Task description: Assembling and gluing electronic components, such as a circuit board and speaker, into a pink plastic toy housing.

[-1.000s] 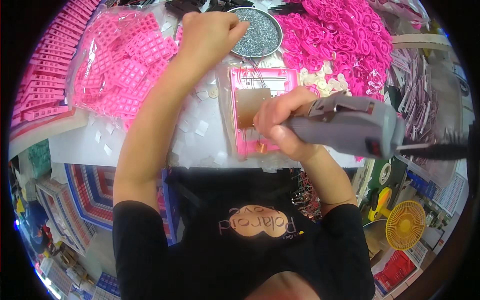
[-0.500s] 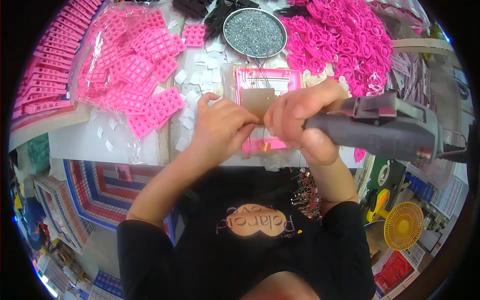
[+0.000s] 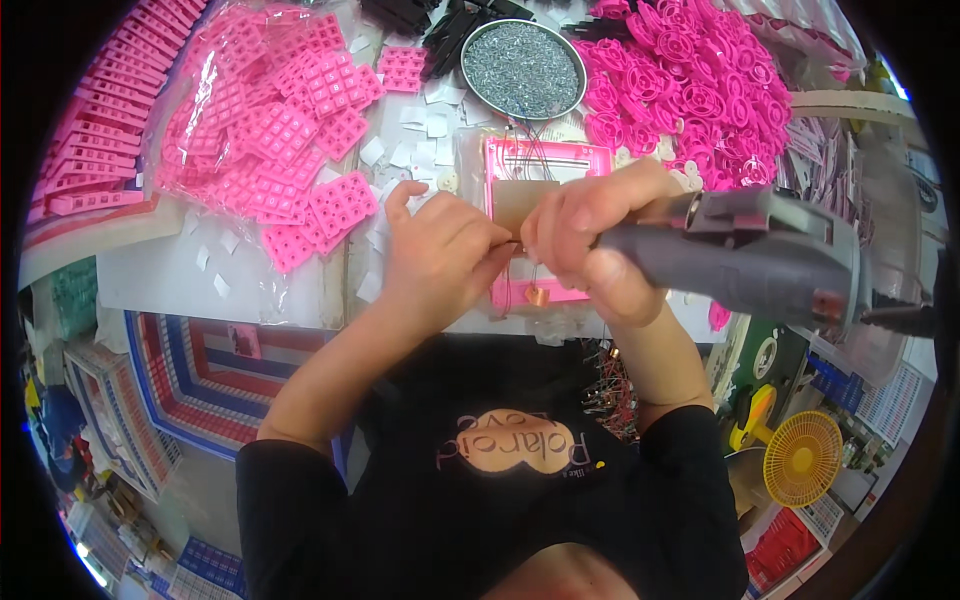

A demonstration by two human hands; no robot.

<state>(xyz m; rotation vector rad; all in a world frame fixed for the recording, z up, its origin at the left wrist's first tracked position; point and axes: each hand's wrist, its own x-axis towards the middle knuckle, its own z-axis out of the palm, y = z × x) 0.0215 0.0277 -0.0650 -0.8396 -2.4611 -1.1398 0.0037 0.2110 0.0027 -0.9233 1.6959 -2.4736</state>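
Note:
Wrapped in my right hand (image 3: 610, 240) is a grey electric screwdriver (image 3: 735, 255), lying nearly level with its back end to the right. Its tip is hidden behind my fingers. My left hand (image 3: 445, 250) pinches close to the right fingertips; whatever sits in the pinch is too small to make out. Beneath both hands lies a pink plastic housing (image 3: 505, 291) with a brown square board (image 3: 522, 203) in it. Thin dark and red wires run over its far side, and a small copper-coloured part (image 3: 538, 296) rests at its near edge.
Beyond the housing stands a round metal tray of small screws (image 3: 523, 70). Pink keypads (image 3: 290, 140) in clear plastic heap up on the left, pink ring-like parts (image 3: 690, 90) on the right. White paper squares (image 3: 425, 155) are scattered between. A yellow fan (image 3: 803, 458) stands lower right.
My right hand and the screwdriver have shifted slightly left over the housing. My left hand keeps its pinch at nearly the same place. The whole view has moved a little.

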